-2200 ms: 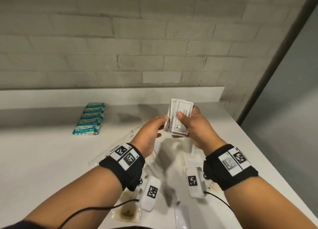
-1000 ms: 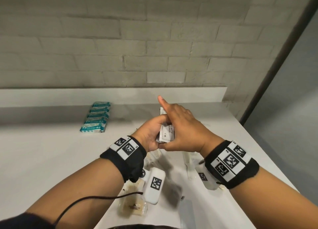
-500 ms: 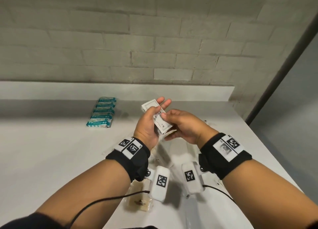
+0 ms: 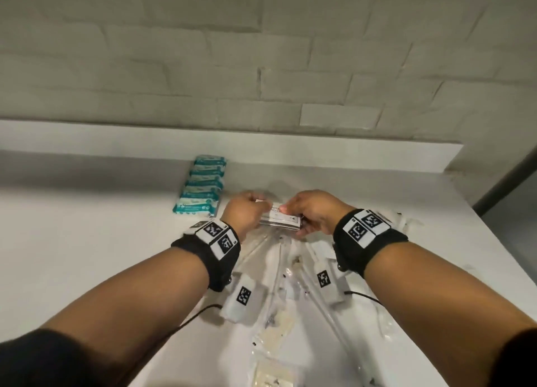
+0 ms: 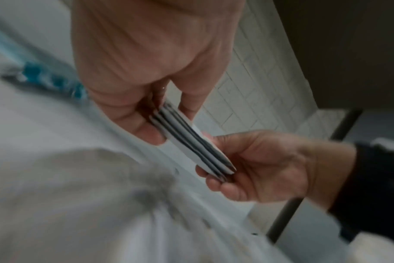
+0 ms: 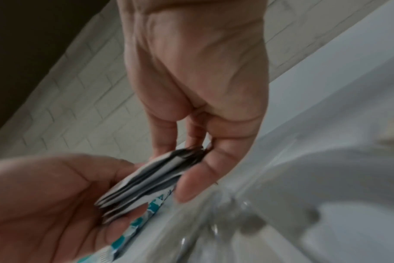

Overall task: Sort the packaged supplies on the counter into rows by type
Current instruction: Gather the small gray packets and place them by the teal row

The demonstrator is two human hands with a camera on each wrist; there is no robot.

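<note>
My left hand (image 4: 245, 212) pinches one end of a stack of white packets (image 4: 280, 221), thumb on top, fingers curled under. My right hand (image 4: 312, 213) pinches the other end, same grip: thumb on top, fingers beneath. Left wrist view: stack (image 5: 191, 142) edge-on, several thin flat packets, dark gaps between the layers, held between left hand (image 5: 146, 71) and right hand (image 5: 254, 167). Right wrist view agrees: stack (image 6: 151, 178) fanned slightly, right hand (image 6: 198, 89) above it, left hand (image 6: 52, 204) at the lower left. Top packet has small dark print, too blurred to read.

Stack is lying roughly flat, low over the desk (image 4: 87, 256); can't tell if it touches the surface.

Just beyond and outboard of my left hand: a row of teal-and-white packets (image 4: 202, 184), overlapped one behind another, running away from me toward the raised back ledge (image 4: 290, 142). A teal-printed edge (image 6: 146, 210) also shows under the stack in the right wrist view.

Under and behind both hands, toward me: a loose pile of clear wrapped items (image 4: 290, 285) on the desk, long thin tubes and flat pouches with pale contents, unsorted. More clear wrap (image 4: 404, 221) just outboard of my right wrist.

Far side: grey brick wall (image 4: 261, 52).
</note>
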